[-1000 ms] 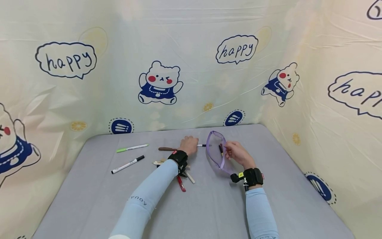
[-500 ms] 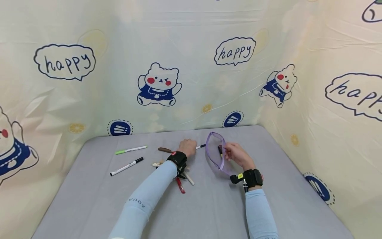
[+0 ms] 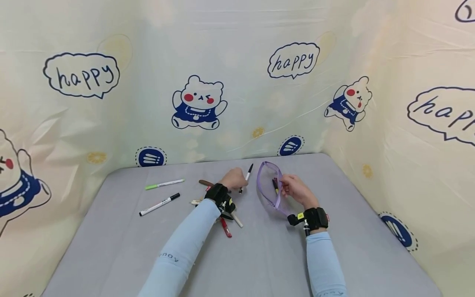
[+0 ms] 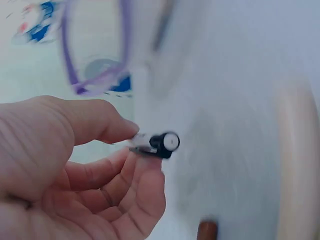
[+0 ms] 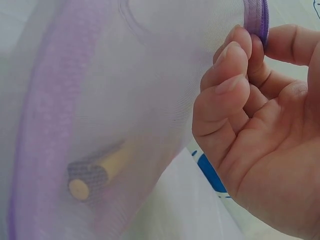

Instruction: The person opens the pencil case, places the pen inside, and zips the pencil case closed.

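Observation:
My left hand pinches a white marker with black ends between thumb and fingers. In the left wrist view the marker's black clip end points toward the camera. To its right, a see-through mesh pouch with purple edging stands with its mouth held apart. My right hand pinches the pouch's edge; in the right wrist view that edge carries a purple zipper. Through the mesh shows a pen with a black and yellow end. The marker is beside the pouch mouth, apart from it.
A green-capped marker and a black-capped white marker lie on the grey table at left. A brown pen lies behind the left hand. Under the left wrist are a red pen, a white pen and others, partly hidden.
The left hand has lifted and turned the white marker, which lay flat pointing right and now tilts upward. The right hand and pouch have stayed nearly still.

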Available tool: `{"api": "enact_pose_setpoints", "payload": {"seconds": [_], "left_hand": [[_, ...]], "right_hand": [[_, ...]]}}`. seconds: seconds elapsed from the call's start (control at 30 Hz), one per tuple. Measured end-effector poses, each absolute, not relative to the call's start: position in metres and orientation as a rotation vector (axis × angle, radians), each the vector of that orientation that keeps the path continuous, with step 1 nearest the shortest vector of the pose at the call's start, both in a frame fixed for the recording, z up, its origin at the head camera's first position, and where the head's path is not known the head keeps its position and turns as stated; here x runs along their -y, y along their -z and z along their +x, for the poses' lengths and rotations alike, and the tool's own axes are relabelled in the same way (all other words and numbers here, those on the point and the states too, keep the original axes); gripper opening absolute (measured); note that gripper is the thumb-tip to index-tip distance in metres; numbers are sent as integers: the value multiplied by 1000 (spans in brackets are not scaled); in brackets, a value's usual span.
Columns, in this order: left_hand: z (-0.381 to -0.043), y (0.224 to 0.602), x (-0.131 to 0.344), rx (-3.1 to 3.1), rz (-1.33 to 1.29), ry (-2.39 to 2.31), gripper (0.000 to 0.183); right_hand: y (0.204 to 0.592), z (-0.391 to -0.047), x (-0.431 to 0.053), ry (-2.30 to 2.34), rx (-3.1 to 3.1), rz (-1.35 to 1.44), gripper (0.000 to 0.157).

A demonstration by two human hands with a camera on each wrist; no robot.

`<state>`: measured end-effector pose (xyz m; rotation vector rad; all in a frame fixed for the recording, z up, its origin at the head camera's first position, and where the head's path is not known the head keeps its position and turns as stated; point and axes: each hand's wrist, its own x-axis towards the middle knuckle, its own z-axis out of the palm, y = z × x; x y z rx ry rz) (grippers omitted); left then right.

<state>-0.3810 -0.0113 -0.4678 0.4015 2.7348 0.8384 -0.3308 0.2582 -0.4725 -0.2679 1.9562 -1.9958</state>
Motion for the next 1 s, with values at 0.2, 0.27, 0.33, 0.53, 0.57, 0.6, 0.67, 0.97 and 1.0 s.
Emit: {"api": "enact_pose_setpoints", "payload": {"seconds": [0.2,0.27,0.33,0.53,0.57,0.6,0.67,0.97,1.0], "left_hand": [[-372,458,16,-2558,292,-1153,21],[-366,457,16,-2504,295,-1246,20],[-361,457,13,-2419,304,-1334,21],[-349,455,-1,-2213,287,-1467,24],[-348,454,-4,-2198,284,-1481,24],[-347,453,-8,-2184,283,-1495,23],[-344,452,-14,-2167,283,-1521,23],[-337,457,-37,-2080,290,-1648,32],[-336,457,-38,-2083,296,-1655,34]], "right_hand": [[472,-333,-258,1983,-1968,-260,27],[472,-333,-258,1987,-1973,-246,26],[473,-332,-257,1989,-1978,-236,26],[474,-332,-258,2001,-1972,-246,25],[474,-332,-258,1999,-1970,-259,25],[473,-333,-258,2001,-1969,-263,25],[473,-333,-258,2003,-1966,-262,25],[470,-328,-256,1970,-2009,-246,26],[470,-328,-255,1972,-2007,-249,26]]}}
